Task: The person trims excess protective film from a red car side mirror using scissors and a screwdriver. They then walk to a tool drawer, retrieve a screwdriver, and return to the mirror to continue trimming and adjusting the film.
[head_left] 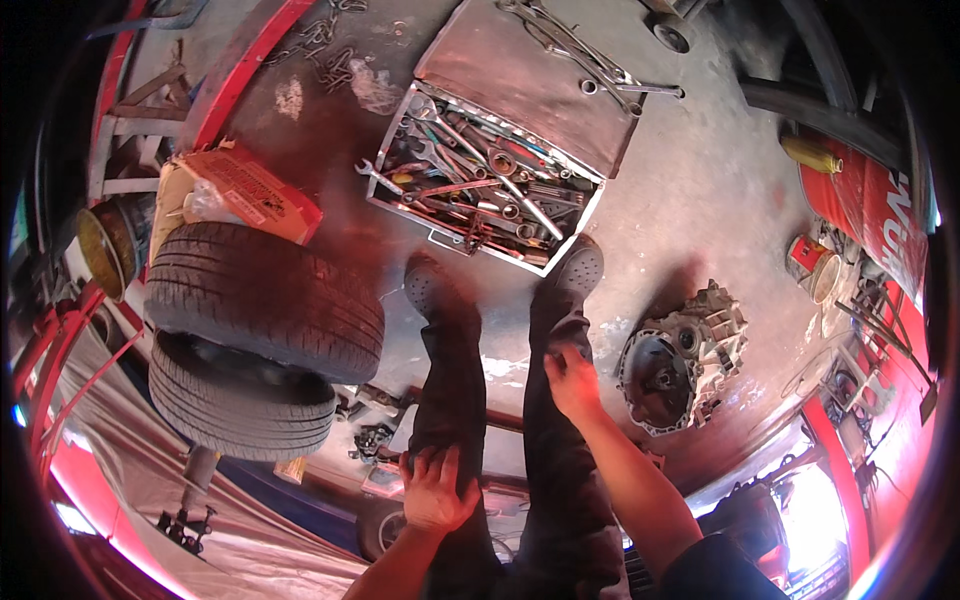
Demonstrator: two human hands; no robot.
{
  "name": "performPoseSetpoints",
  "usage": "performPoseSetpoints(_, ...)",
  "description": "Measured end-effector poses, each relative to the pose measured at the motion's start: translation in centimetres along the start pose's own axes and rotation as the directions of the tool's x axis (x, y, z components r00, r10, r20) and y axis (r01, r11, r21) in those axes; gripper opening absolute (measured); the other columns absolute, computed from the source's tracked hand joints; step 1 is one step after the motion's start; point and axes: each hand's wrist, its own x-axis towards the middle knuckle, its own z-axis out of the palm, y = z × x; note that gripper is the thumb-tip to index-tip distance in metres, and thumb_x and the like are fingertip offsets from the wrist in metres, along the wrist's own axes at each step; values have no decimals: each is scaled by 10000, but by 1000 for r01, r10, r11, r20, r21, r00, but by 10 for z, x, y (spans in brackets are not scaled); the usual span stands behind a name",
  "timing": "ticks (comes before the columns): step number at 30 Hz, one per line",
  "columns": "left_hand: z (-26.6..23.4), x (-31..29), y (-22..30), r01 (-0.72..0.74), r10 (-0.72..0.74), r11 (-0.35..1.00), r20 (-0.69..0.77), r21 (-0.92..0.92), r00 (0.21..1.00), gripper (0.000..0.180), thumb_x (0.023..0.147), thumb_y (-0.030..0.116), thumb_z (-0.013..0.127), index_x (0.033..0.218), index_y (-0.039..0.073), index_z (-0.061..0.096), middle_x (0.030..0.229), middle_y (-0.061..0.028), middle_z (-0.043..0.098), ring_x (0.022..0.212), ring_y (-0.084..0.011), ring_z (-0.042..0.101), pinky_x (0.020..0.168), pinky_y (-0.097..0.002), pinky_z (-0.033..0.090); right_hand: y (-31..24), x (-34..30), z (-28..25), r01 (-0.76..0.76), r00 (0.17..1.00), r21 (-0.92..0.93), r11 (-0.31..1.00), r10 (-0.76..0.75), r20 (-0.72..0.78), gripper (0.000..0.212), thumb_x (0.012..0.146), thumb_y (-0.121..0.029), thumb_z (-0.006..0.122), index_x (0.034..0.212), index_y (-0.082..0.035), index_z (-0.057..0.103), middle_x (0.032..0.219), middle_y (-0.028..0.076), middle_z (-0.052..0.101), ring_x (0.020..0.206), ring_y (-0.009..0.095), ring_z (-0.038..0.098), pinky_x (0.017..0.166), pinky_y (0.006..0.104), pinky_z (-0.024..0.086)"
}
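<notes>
Fingers on my trousers

My left hand has them slightly spread; my right hand, farther forward, has them curled, whether pinching I can't tell. Gearbox right of that hand, open toolbox ahead of both.

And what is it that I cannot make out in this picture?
- Head view, toolbox bottom: hidden by piled tools.
- Head view, smaller tire: partly hidden by larger tire.
- Head view, right hand: palm hidden by its own back.
- Head view, right sleeve: cut off by lower edge.
</notes>
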Motion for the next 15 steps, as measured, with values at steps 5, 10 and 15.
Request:
performPoseSetpoints(5, -3, 0, -12, -11, 8, 999, 61, 48, 998, 654, 777, 349, 738, 1325, 26, 586, 1182, -170, 661, 1199, -385, 545, 1090, -686, 324, -47, 84, 26, 189, 972, -14, 982, -189, -143, 346, 936, -213, 674, 1211, -13, 611, 1213, 215, 648, 1130, 428, 607, 927, 511, 515)
performPoseSetpoints(10, -10, 2, -25, -56, 52, 997, 58, 55, 997, 617, 757, 326, 734, 1271, 6, 611, 1142, -181, 667, 1139, -399, 570, 1002, -643, 405, -111, 229, 29, 424, 840, -160, 891, -453, -299, 603, 960, -319, 646, 1430, 20, 482, 1415, 243, 523, 1342, 448, 458, 1134, 504, 386)
performPoseSetpoints(15, -19, 8, -45, -106, 106, 994, 14, -24, 994, 592, 731, 295, 727, 1225, -16, 628, 1103, -206, 665, 1052, -420, 597, 896, -579, 453, -136, 295, 41, 117, 956, -419, 900, -217, -197, 980, 956, -626, 551, 1605, 22, 206, 1626, 226, 277, 1512, 400, 258, 1219, 583, 230)
